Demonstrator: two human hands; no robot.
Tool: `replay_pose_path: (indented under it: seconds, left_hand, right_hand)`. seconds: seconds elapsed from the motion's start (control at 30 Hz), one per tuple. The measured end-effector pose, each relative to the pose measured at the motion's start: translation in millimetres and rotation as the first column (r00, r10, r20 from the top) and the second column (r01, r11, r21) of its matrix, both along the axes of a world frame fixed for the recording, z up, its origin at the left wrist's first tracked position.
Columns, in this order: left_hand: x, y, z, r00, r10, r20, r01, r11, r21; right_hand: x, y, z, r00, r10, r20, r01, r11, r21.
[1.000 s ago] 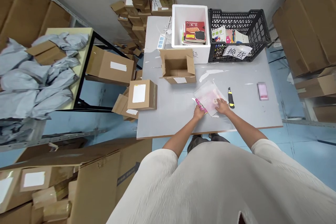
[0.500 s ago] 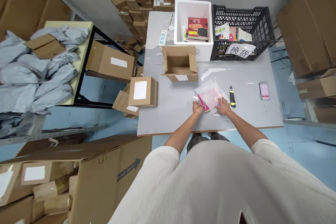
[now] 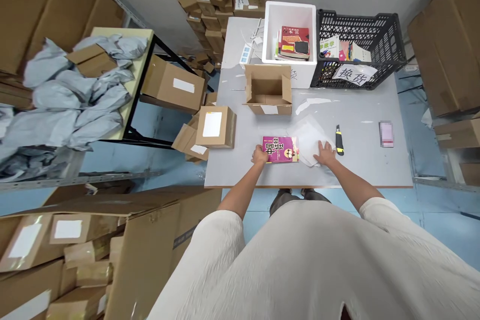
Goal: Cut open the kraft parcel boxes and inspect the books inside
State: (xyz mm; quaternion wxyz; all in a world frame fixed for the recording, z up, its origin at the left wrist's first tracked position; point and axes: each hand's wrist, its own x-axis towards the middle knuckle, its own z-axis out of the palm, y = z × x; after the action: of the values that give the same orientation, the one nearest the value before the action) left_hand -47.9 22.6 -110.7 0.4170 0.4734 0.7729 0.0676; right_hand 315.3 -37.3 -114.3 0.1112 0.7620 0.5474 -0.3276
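My left hand (image 3: 259, 155) grips the left end of a magenta book (image 3: 281, 150) with large printed characters and a cartoon figure on its cover. The book lies low over the near part of the table. To its right, my right hand (image 3: 325, 153) rests with fingers spread on a whitish translucent plastic bag (image 3: 308, 135). Just right of that hand lies a black and yellow box cutter (image 3: 339, 140). Beyond the book stands an open cardboard box (image 3: 268, 91), its inside facing me.
A white foam box (image 3: 288, 70) with books and a black plastic crate (image 3: 360, 50) stand at the table's back. A labelled carton (image 3: 216, 127) sits at the left edge. A pinkish pack (image 3: 386, 134) lies right. Grey parcels (image 3: 56, 122) cover the left shelf.
The magenta book has come out of the translucent bag and moved left in my left hand. The bag stays under my right hand. The whole view has shifted slightly.
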Motion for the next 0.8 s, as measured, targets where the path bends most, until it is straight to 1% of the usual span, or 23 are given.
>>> replay_pose_path:
  seconds: [0.1,0.17,0.23,0.33,0.43,0.53,0.6,0.7,0.77,0.8]
  left_hand:
    - [-11,4,1.4,0.987,0.081,-0.141,-0.087,0.995,-0.038]
    - [-12,4,3.2,0.98,0.073,-0.184,-0.082,0.996,-0.042]
    - [-8,2,5.9,0.978,0.041,-0.205,-0.046,0.999,-0.017]
    - [5,-3,11.1,0.984,-0.058,-0.169,0.072,0.995,0.074]
    - [27,-7,15.8,0.978,-0.204,-0.032,0.207,0.967,0.151]
    - [53,-9,20.2,0.915,-0.38,0.134,0.336,0.903,0.268]
    - [69,-9,24.6,0.872,-0.453,0.183,0.384,0.867,0.316]
    - [87,-3,35.7,0.834,-0.515,0.201,0.412,0.821,0.396]
    - [94,5,46.3,0.816,-0.535,0.218,0.403,0.797,0.449]
    - [97,9,52.2,0.807,-0.541,0.237,0.39,0.79,0.473]
  right_hand:
    - [-6,0,6.1,0.995,0.045,0.087,-0.04,0.998,-0.057]
    - [-11,-2,11.7,0.977,0.12,0.175,-0.105,0.99,-0.089]
    - [-16,-5,18.6,0.953,0.181,0.243,-0.166,0.983,-0.082]
    - [-23,-8,29.7,0.941,0.212,0.262,-0.214,0.977,-0.021]
    - [-29,-7,39.2,0.958,0.218,0.188,-0.217,0.976,-0.024]
    - [-33,-1,48.0,0.971,0.209,0.119,-0.21,0.978,-0.01]
    - [-34,8,55.7,0.977,0.188,0.103,-0.195,0.979,0.066]
    - [-31,25,72.0,0.985,0.165,0.042,-0.17,0.962,0.212]
    - [-27,38,84.7,0.973,0.216,-0.085,-0.179,0.932,0.314]
    - [-26,43,90.8,0.951,0.258,-0.171,-0.181,0.911,0.37]
